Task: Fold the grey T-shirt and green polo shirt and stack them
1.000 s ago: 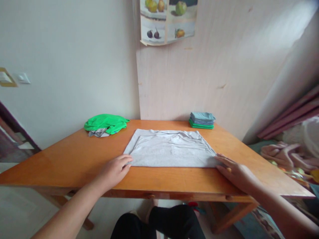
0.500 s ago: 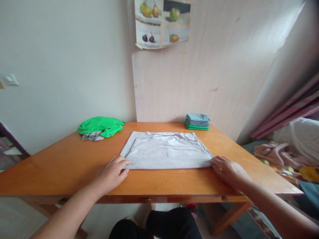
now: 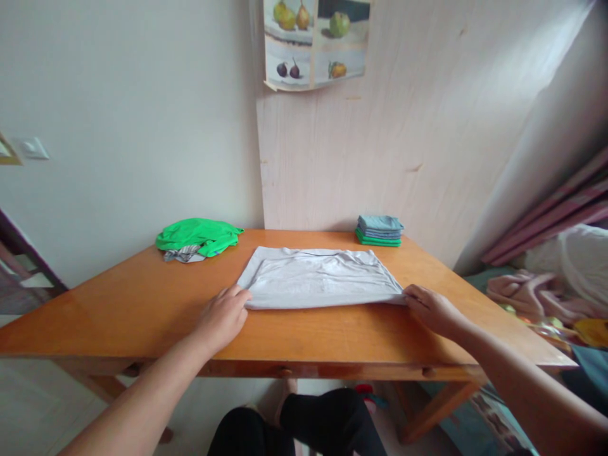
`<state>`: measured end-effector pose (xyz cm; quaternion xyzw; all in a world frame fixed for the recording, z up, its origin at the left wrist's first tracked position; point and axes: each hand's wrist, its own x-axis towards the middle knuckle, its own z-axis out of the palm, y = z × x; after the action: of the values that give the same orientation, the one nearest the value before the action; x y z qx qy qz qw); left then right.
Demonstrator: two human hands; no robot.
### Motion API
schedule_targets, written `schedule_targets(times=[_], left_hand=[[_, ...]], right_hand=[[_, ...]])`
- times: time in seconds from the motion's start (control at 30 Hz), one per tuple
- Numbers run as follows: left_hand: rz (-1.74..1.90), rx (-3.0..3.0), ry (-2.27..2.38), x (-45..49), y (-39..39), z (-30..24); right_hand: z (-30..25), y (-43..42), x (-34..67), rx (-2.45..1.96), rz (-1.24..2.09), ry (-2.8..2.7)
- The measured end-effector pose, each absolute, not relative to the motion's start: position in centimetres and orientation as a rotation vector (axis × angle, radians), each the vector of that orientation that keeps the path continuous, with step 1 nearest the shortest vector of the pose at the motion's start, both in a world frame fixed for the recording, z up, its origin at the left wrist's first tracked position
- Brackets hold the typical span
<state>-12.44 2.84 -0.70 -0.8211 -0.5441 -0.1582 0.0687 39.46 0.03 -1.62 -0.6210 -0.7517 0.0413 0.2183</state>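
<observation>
A light grey folded garment point(image 3: 323, 275), perhaps a T-shirt, lies in front of me on the wooden table point(image 3: 142, 310). Its upper layer is wrinkled toward the far edge. My left hand point(image 3: 227, 316) is closed on the near left corner, fingers curled round the cloth. At the near right corner, my right hand point(image 3: 432, 309) pinches the fabric in the same way. The near edge between both hands is slightly raised and rolled up. Parts of the corners are hidden under my fingers.
A loose heap of bright green cloth point(image 3: 199, 235) sits at the back left, with striped grey fabric point(image 3: 184, 254) under it. At the back right stands a neat stack of folded blue-grey and green clothes point(image 3: 380, 230). Fruit pictures point(image 3: 316, 44) hang on the wall behind.
Both hands have gone from resting at the garment's near corners to gripping them. The near edge has lifted and moved slightly away from me. The camera view has shifted a little.
</observation>
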Motion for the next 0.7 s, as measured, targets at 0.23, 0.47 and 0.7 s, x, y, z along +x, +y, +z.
schedule_targets(times=[0.23, 0.47, 0.7], left_hand=[[-0.66, -2.683, -1.641, -14.2, 2.6, 1.1], [-0.852, -2.982, -1.928, -16.0, 3.2, 4.4], [-0.847, -3.137, -2.174, -16.3, 6.1, 5.6]], right_hand=[[0.1, -0.7, 40.1, -1.701, 0.321, -2.029], [2.8, -0.4, 40.6, -1.632, 0.584, -1.888], [3.3, 3.1, 39.8, -1.607, 0.928, -1.677]])
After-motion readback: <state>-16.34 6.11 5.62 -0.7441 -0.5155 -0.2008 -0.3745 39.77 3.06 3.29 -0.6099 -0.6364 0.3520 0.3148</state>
